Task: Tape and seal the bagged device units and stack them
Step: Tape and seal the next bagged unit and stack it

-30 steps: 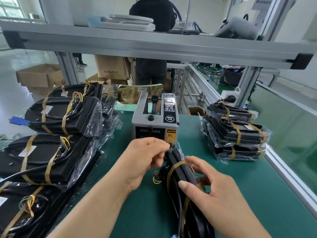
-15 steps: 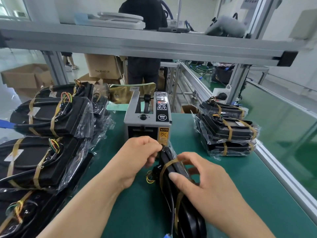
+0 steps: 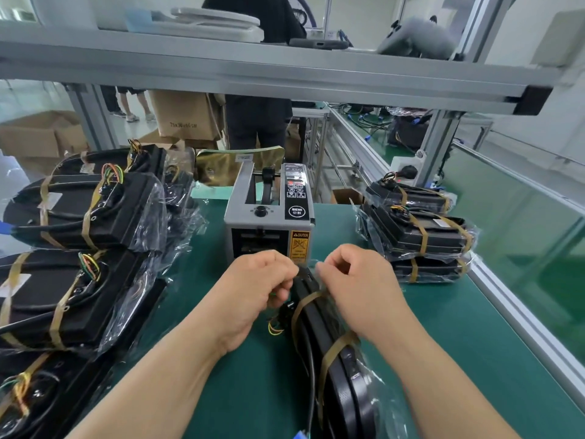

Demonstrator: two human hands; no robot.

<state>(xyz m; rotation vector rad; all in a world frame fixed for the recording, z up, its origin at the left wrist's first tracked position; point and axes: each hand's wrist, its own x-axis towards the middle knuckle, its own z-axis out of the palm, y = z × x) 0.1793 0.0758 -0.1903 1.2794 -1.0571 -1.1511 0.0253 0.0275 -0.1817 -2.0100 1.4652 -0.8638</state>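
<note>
Clear plastic at the far end of the bagged unit, lying mid-bench, is being pinched by the right hand, newly up from the unit's side, and the left hand, just before the tape dispenser. They are probably folding the bag mouth for taping. Green matting on the bench is carrying loose units left and a stack right.

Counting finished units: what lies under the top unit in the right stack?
Two more bagged units: middle unit and bottom unit, on the green mat. Touching faces hidden.
</note>
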